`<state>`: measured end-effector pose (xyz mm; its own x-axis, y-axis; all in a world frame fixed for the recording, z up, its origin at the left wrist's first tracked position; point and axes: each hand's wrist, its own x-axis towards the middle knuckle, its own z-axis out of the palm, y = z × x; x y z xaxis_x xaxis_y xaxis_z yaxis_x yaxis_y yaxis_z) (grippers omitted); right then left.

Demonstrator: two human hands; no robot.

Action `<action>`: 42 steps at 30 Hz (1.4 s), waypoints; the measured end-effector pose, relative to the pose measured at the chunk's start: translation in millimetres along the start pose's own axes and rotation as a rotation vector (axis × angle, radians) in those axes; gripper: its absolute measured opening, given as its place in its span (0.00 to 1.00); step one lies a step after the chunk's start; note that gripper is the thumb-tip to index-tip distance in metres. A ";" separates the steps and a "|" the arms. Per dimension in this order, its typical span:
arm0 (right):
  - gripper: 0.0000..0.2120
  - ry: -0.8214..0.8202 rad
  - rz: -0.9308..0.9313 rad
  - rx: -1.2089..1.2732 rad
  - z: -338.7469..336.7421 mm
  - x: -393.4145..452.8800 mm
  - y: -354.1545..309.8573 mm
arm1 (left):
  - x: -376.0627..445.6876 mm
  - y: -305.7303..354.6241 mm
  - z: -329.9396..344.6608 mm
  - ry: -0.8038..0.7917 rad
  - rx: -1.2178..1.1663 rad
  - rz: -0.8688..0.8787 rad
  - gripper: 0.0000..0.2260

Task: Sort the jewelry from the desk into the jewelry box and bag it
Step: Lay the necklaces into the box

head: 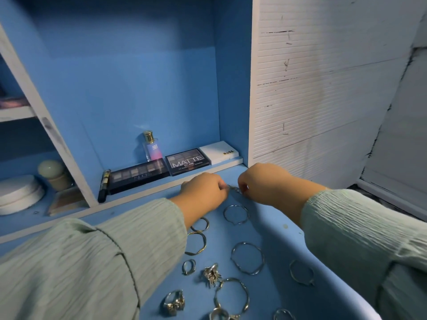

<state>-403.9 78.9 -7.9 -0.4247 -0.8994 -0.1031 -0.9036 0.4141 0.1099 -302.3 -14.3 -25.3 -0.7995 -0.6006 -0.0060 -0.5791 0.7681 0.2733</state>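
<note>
Several silver bangles and rings lie scattered on the blue desk. One bangle sits just below my hands, a larger bangle nearer me, and a chunky ring at the front. My left hand and my right hand meet at the back of the desk. Together they pinch a small thin silver piece between their fingertips. What that piece is, I cannot tell. No jewelry box or bag is in view.
Behind my hands, eyeshadow palettes, a white box, a perfume bottle and a dark tube line the shelf ledge. A divider panel stands to the left, with round white containers beyond it.
</note>
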 end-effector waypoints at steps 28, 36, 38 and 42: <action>0.20 -0.243 0.104 0.489 -52.3 -120.4 -78.4 | -95.5 3.2 -90.3 -0.340 -0.585 0.058 0.06; 0.20 -0.220 -0.154 0.195 -31.4 -132.1 -139.5 | -102.3 -4.6 -87.8 -0.353 -0.555 0.061 0.06; 0.17 -0.181 -0.143 0.188 -24.2 -129.3 -142.1 | -105.1 -7.7 -87.8 -0.354 -0.545 0.064 0.06; 0.13 -0.126 -0.130 0.191 -14.6 -120.9 -150.9 | -109.2 -18.0 -90.3 -0.342 -0.540 0.053 0.05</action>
<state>-215.3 123.1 2.4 -0.2971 -0.9274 -0.2274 -0.9402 0.3257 -0.0999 -190.1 17.4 57.3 -0.8823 -0.3917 -0.2610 -0.4466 0.5215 0.7271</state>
